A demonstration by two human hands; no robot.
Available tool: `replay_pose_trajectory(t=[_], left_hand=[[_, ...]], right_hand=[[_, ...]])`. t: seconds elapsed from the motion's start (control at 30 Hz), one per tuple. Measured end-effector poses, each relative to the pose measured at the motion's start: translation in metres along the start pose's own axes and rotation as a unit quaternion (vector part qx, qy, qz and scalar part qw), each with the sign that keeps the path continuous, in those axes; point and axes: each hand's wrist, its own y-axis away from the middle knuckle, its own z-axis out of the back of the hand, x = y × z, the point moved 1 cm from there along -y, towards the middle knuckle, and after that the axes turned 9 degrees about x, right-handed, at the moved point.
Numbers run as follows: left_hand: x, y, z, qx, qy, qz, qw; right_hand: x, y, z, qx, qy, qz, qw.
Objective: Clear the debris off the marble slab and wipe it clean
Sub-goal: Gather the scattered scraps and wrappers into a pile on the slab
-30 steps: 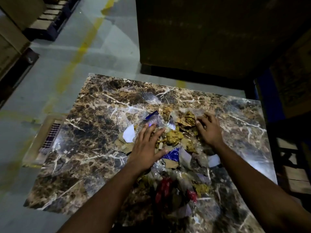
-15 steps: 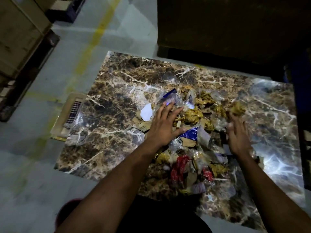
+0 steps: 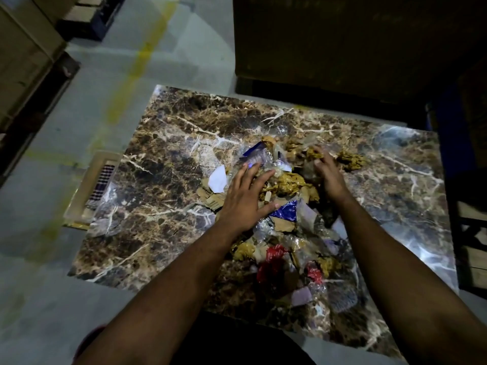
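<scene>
A brown marble slab (image 3: 163, 159) with white veins lies in front of me. A heap of debris (image 3: 287, 214) covers its middle: crumpled yellow-brown paper, clear plastic, cardboard bits, blue foil and red wrappers. My left hand (image 3: 245, 196) lies flat on the left side of the heap, fingers straight and spread. My right hand (image 3: 326, 172) rests against the heap's far right part, fingers loosely bent onto the scraps. One yellow-brown wad (image 3: 351, 159) sits apart, just right of my right hand.
A tan tray with a grille (image 3: 92, 191) lies on the grey floor by the slab's left edge. Wooden crates and pallets (image 3: 23, 56) stand at the far left. A large dark box (image 3: 342, 43) looms behind the slab. A dark rack (image 3: 471, 233) stands right.
My right hand has moved left and away from me, from the slab's right part onto the far side of the heap. My left hand has stayed flat on the debris.
</scene>
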Motion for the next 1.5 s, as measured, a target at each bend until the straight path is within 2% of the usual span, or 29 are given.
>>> replay_pose_trajectory(t=[0.1, 0.2, 0.37, 0.47, 0.6, 0.7, 0.8, 0.9, 0.97, 1.07, 1.13, 1.17, 1.2, 1.27, 1.5], left_hand=[[0.002, 0.001, 0.0, 0.0, 0.003, -0.001, 1.0], [0.001, 0.001, 0.001, 0.001, 0.001, 0.0, 1.0], [-0.001, 0.001, 0.003, 0.007, -0.009, 0.008, 1.0], [0.001, -0.001, 0.001, 0.002, -0.006, 0.002, 1.0], [0.002, -0.001, 0.001, 0.0, -0.008, 0.002, 1.0], [0.001, -0.001, 0.001, -0.001, -0.01, 0.001, 1.0], [0.001, -0.001, 0.0, -0.003, -0.013, -0.004, 1.0], [0.002, -0.001, 0.0, -0.012, -0.018, -0.008, 1.0], [0.002, -0.001, 0.0, -0.015, -0.018, -0.013, 1.0], [0.001, -0.001, 0.0, -0.014, -0.014, -0.014, 1.0], [0.002, -0.002, 0.0, -0.017, -0.011, -0.019, 1.0], [0.003, -0.002, -0.001, -0.021, -0.012, -0.021, 0.999], [0.004, -0.002, -0.001, -0.024, -0.014, -0.022, 0.999], [0.005, -0.002, -0.001, -0.027, -0.013, -0.024, 0.999], [0.003, -0.003, 0.0, -0.022, -0.012, -0.025, 0.999]], right_hand=[[0.014, 0.001, -0.01, 0.023, -0.042, -0.005, 0.999], [0.02, 0.003, -0.019, 0.015, -0.081, -0.02, 0.996], [0.028, -0.004, -0.027, 0.009, 0.024, -0.017, 1.0], [0.027, -0.006, -0.028, 0.009, 0.017, -0.003, 1.0], [0.005, 0.003, -0.021, 0.028, 0.096, -0.058, 0.993], [-0.011, 0.017, -0.013, 0.044, 0.176, -0.061, 0.982], [-0.01, 0.025, 0.002, 0.061, 0.192, -0.056, 0.978], [0.004, 0.044, 0.027, -0.02, 0.137, 0.012, 0.99], [-0.002, 0.071, 0.05, -0.093, 0.103, 0.018, 0.99], [-0.038, 0.134, 0.067, -0.247, 0.128, -0.036, 0.96], [-0.071, 0.178, 0.052, -0.341, 0.138, -0.124, 0.922], [-0.084, 0.195, 0.035, -0.356, 0.135, -0.166, 0.91], [-0.09, 0.204, 0.015, -0.344, 0.14, -0.201, 0.907], [-0.096, 0.201, -0.016, -0.294, 0.185, -0.212, 0.914], [-0.047, 0.115, -0.033, -0.21, 0.111, -0.146, 0.96]])
